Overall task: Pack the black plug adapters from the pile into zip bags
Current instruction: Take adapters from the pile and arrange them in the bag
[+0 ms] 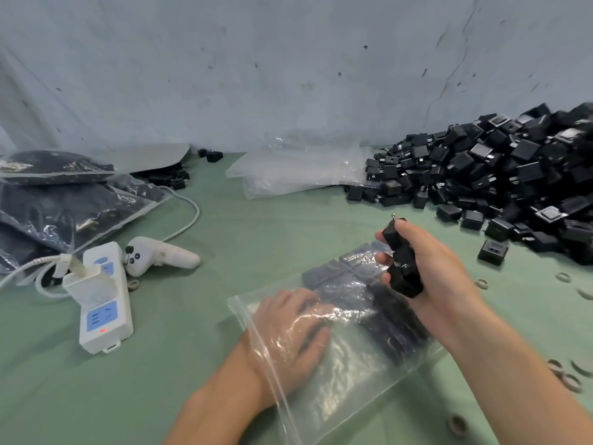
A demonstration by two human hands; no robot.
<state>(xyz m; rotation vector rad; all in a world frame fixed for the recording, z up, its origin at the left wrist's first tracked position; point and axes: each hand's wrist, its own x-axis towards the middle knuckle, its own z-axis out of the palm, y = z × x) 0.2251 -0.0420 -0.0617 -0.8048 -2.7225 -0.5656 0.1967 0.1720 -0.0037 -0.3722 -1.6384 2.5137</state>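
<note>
A clear zip bag [353, 374] lies on the green table in front of me, with rows of black plug adapters [346, 284] packed in its far end. My left hand [292, 332] is inside the bag's open mouth, fingers spread flat toward the adapters. Above the bag's right side, my right hand [430, 268] grips a stack of several black adapters [401, 261]. The big pile of loose black adapters [500, 175] fills the right back of the table.
Empty clear zip bags [295, 171] lie at the back centre. Filled bags [64, 200] are stacked at the left. A white power strip [102, 303] with a cable and a white controller [160, 255] lie left of me. Small rings [564, 277] are scattered at the right.
</note>
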